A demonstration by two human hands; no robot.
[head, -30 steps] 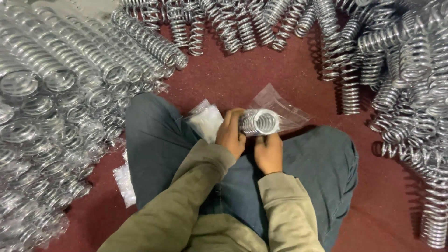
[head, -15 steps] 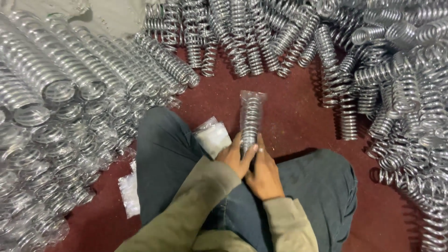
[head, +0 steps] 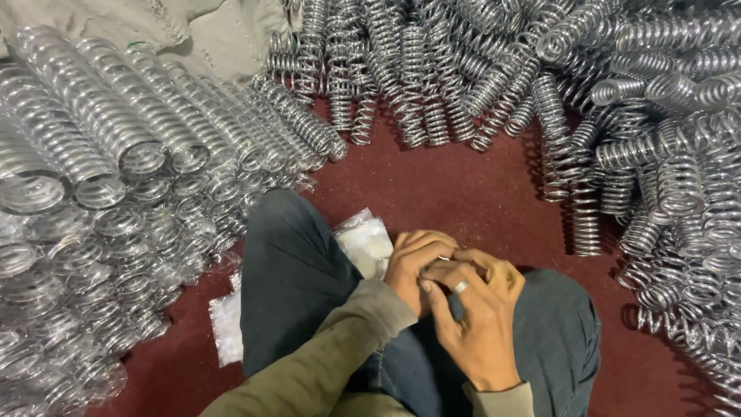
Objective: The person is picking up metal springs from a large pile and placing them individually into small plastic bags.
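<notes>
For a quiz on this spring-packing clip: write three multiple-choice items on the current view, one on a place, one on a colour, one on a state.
1. Where do the bagged springs lie?
A. To the person's left
B. On the person's lap
C. Behind the bare springs on the right

2. What colour is the floor?
A. Grey
B. Dark red
C. Green

3. How are the two hands placed?
A. Far apart on the floor
B. Close together over the lap, fingers overlapping
C. One raised out of view

Answers:
1 A, the plastic-sleeved coils fill the left side, while the loose springs heap on the right.
2 B, bare maroon floor shows between the piles.
3 B, the left hand and the right hand meet above the knees.
</notes>
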